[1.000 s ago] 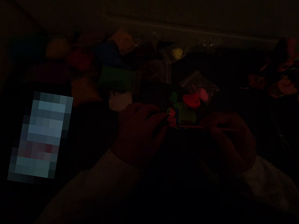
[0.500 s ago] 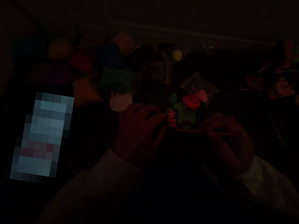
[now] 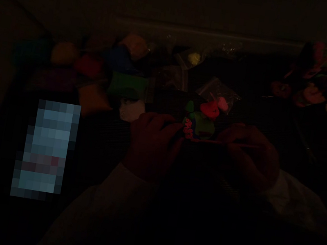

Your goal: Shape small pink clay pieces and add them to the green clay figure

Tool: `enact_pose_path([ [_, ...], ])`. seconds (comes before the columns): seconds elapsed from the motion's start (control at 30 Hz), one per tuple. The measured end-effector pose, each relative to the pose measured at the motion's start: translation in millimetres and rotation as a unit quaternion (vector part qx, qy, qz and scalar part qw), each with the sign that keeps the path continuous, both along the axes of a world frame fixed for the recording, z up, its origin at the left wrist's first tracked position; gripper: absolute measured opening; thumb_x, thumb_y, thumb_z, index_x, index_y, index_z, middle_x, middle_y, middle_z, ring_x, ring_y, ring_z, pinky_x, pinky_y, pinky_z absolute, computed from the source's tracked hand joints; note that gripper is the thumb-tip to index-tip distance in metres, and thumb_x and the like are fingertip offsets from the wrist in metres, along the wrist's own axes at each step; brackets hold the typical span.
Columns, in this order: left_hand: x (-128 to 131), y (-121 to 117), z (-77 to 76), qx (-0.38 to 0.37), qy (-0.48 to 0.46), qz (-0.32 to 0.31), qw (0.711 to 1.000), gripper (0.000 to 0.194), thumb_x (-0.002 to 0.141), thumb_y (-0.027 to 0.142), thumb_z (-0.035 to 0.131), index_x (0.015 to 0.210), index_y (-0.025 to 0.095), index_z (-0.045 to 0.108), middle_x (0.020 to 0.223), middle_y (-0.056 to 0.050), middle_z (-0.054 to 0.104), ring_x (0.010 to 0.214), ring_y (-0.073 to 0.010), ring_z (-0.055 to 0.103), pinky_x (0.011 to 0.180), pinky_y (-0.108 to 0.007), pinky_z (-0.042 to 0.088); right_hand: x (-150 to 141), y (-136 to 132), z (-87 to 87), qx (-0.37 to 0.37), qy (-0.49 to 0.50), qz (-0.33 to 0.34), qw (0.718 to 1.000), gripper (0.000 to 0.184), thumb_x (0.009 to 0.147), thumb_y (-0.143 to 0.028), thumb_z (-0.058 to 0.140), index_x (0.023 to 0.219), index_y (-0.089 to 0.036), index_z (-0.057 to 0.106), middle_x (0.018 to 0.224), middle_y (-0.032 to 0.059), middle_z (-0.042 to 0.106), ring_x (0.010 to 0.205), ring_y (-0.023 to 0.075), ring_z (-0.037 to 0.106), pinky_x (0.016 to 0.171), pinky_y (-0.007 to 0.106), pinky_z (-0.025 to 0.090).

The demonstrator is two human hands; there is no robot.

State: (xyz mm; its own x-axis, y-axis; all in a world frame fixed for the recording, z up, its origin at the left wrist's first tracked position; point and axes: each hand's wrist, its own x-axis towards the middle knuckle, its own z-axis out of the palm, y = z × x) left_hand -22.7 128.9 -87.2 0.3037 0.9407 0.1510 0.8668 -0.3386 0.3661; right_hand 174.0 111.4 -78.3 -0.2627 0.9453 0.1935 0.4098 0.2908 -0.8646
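The scene is very dark. A modelling-clay figure (image 3: 203, 124) lies before me, with a green and blue body, a red piece on top and small pink curls along its left edge. My left hand (image 3: 154, 143) is closed at that left edge, thumb and forefinger against the figure; its fingertips are partly hidden. In my right hand (image 3: 248, 152), to the right of the figure, a thin reddish stick (image 3: 210, 141) is pinched. The stick points left, and its tip is at the lower pink curls.
Bags of coloured clay, among them green (image 3: 128, 86), orange (image 3: 94, 99) and white (image 3: 132, 110), lie behind and left. A lit, blurred-out screen (image 3: 46, 149) is at left. Clear plastic bags (image 3: 218, 90) lie behind the figure. Several clay pieces (image 3: 310, 94) sit at far right.
The view has shifted slightly. The stick's tip remains by the pink curls, and both hands have barely moved.
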Motion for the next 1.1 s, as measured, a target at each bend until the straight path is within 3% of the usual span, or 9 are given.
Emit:
enact_pose_path([
  [0.6, 0.5, 0.6, -0.4, -0.001, 0.003, 0.003, 1.000, 0.025, 0.072, 0.032, 0.048, 0.094, 0.024, 0.057, 0.100, -0.002, 0.056, 0.096, -0.0230, 0.046, 0.080, -0.041, 0.034, 0.7, -1.5, 0.8, -0.007, 0.000, -0.009, 1.000, 0.011, 0.075, -0.020, 0.043, 0.084, -0.019, 0.050, 0.082, 0.0037, 0.053, 0.075, 0.0163, 0.051, 0.062, 0.033, 0.039],
  [0.7, -7.0, 1.6, 7.8, -0.013, -0.001, -0.006, 1.000, 0.028, 0.071, 0.032, 0.049, 0.097, 0.023, 0.055, 0.102, -0.003, 0.056, 0.097, -0.0230, 0.046, 0.082, -0.041, 0.034, -1.3, -3.9, 6.6, 0.009, 0.029, -0.078, 0.996, 0.008, 0.075, -0.023, 0.044, 0.078, -0.021, 0.052, 0.076, 0.0028, 0.052, 0.070, 0.0162, 0.051, 0.053, 0.030, 0.037],
  [0.8, -26.0, -4.4, 18.9, -0.018, -0.005, 0.008, 1.000, 0.033, 0.070, 0.033, 0.050, 0.101, 0.021, 0.053, 0.102, -0.005, 0.055, 0.097, -0.0217, 0.047, 0.082, -0.038, 0.037, 0.9, -7.8, 21.0, 0.049, 0.043, -0.220, 0.973, 0.008, 0.074, -0.025, 0.047, 0.075, -0.023, 0.055, 0.067, 0.0019, 0.051, 0.060, 0.0144, 0.049, 0.046, 0.028, 0.033],
  [0.83, -34.0, -8.3, 21.9, -0.016, -0.004, 0.022, 1.000, 0.032, 0.071, 0.033, 0.049, 0.101, 0.021, 0.052, 0.100, -0.004, 0.056, 0.094, -0.0204, 0.048, 0.080, -0.036, 0.039, 4.2, -9.8, 26.6, 0.060, 0.032, -0.268, 0.961, 0.008, 0.073, -0.025, 0.048, 0.076, -0.024, 0.056, 0.063, 0.0014, 0.050, 0.056, 0.0136, 0.048, 0.044, 0.028, 0.031],
  [0.93, -56.9, -22.1, 25.9, -0.014, 0.002, 0.043, 0.999, 0.030, 0.072, 0.032, 0.050, 0.099, 0.022, 0.053, 0.097, -0.003, 0.056, 0.089, -0.0180, 0.050, 0.077, -0.033, 0.042, 24.6, -18.3, 38.2, 0.076, -0.109, -0.303, 0.944, 0.006, 0.070, -0.025, 0.054, 0.075, -0.027, 0.057, 0.069, 0.0007, 0.055, 0.059, 0.0136, 0.049, 0.049, 0.029, 0.035],
  [1.03, -71.5, -31.7, 24.9, -0.050, -0.004, 0.010, 0.999, 0.030, 0.071, 0.033, 0.051, 0.098, 0.022, 0.054, 0.095, -0.003, 0.057, 0.088, -0.0169, 0.052, 0.074, -0.031, 0.044, 56.6, -28.3, 33.0, 0.049, -0.197, -0.237, 0.950, 0.013, 0.069, -0.029, 0.054, 0.082, -0.028, 0.058, 0.071, 0.0019, 0.057, 0.058, 0.0158, 0.052, 0.049, 0.030, 0.038],
  [1.1, -75.9, -33.4, 22.8, -0.060, -0.004, 0.010, 0.998, 0.030, 0.072, 0.034, 0.050, 0.098, 0.021, 0.055, 0.093, -0.004, 0.057, 0.087, -0.0169, 0.052, 0.073, -0.030, 0.045, 77.7, -32.6, 20.5, 0.059, -0.280, -0.207, 0.936, 0.021, 0.072, -0.036, 0.049, 0.090, -0.029, 0.056, 0.074, 0.0024, 0.059, 0.059, 0.0164, 0.053, 0.046, 0.029, 0.038],
])
